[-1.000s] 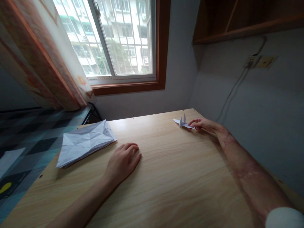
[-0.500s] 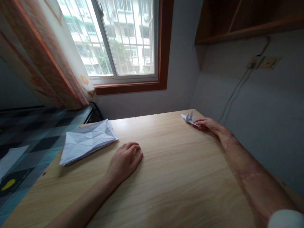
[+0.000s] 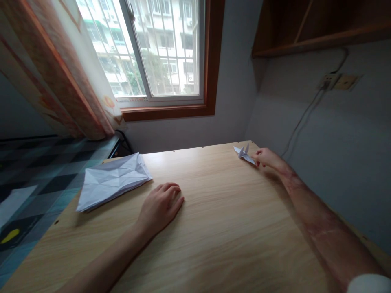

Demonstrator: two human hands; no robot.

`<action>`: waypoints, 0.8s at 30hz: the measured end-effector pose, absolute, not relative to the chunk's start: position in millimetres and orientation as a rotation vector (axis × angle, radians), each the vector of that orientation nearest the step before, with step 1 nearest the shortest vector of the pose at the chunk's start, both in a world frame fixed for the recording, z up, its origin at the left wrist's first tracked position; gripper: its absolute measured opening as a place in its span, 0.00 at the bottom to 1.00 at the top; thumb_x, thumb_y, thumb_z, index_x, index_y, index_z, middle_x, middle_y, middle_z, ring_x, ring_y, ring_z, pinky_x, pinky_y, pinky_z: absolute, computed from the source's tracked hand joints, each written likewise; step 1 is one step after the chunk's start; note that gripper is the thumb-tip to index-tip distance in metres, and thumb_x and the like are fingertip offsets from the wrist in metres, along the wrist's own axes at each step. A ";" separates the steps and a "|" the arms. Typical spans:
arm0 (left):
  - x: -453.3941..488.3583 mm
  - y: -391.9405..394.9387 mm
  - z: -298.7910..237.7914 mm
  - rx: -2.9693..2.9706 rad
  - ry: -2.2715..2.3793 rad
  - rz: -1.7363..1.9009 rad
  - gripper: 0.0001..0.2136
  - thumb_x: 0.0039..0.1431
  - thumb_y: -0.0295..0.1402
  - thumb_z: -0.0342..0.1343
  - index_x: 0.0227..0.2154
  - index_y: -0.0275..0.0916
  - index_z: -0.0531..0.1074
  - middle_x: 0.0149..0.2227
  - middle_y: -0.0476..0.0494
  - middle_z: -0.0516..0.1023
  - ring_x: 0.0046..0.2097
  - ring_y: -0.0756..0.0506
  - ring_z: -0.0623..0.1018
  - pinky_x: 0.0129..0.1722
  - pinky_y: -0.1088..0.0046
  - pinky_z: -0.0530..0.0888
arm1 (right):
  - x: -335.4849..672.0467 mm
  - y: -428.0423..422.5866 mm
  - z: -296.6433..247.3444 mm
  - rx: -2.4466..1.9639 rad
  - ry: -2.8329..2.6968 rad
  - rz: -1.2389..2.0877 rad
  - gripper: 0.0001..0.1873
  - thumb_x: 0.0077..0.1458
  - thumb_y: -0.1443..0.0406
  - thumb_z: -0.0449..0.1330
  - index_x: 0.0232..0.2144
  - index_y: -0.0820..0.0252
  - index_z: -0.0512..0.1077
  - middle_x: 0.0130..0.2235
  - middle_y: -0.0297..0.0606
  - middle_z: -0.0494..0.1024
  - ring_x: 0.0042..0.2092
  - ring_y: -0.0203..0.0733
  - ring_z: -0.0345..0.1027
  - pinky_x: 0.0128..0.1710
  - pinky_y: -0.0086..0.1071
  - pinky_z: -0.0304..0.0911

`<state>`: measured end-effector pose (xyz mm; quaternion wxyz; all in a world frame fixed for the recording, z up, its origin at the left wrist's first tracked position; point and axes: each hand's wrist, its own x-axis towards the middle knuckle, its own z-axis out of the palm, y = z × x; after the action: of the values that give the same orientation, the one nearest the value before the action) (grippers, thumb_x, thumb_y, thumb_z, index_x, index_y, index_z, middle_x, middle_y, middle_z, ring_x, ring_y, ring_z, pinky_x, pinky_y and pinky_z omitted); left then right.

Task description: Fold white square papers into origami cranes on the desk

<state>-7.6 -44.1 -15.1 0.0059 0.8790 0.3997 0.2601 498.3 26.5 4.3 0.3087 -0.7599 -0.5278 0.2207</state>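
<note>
A small white origami figure, shaped like a paper crane (image 3: 243, 154) with two upright points, rests at the table's far right corner. My right hand (image 3: 265, 158) is beside its near end. The index finger reaches to the paper and seems to touch it, while the other fingers curl loosely below. My left hand (image 3: 161, 202) lies palm down on the wooden table (image 3: 214, 219), fingers loosely bent and holding nothing. To its left is a stack of creased white paper (image 3: 114, 181), apart from the hand.
A checked bedspread (image 3: 58, 162) lies left of the table, with a white sheet (image 3: 15, 203) on it. Behind the table are a window (image 3: 171, 53) and a patterned curtain (image 3: 67, 81). A cable (image 3: 301, 120) runs down the right wall under a wooden shelf (image 3: 293, 44).
My right hand has drawn its fingers back from the crane and curled most of them, leaving the index finger at its end. The left hand and paper stack have stayed put.
</note>
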 end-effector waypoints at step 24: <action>-107.3 14.8 64.0 2.660 1.517 0.704 0.36 0.59 0.67 0.63 0.55 0.40 0.80 0.58 0.34 0.84 0.58 0.29 0.83 0.60 0.50 0.77 | 336.8 -2.8 -50.2 -1.374 -2.350 0.190 0.34 0.74 0.50 0.57 0.74 0.61 0.67 0.77 0.53 0.63 0.79 0.59 0.56 0.78 0.56 0.53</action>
<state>-107.3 14.8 64.0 -0.0005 0.8466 0.4828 0.2240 336.8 -2.8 -50.2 0.2047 -0.4928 -0.8429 0.0682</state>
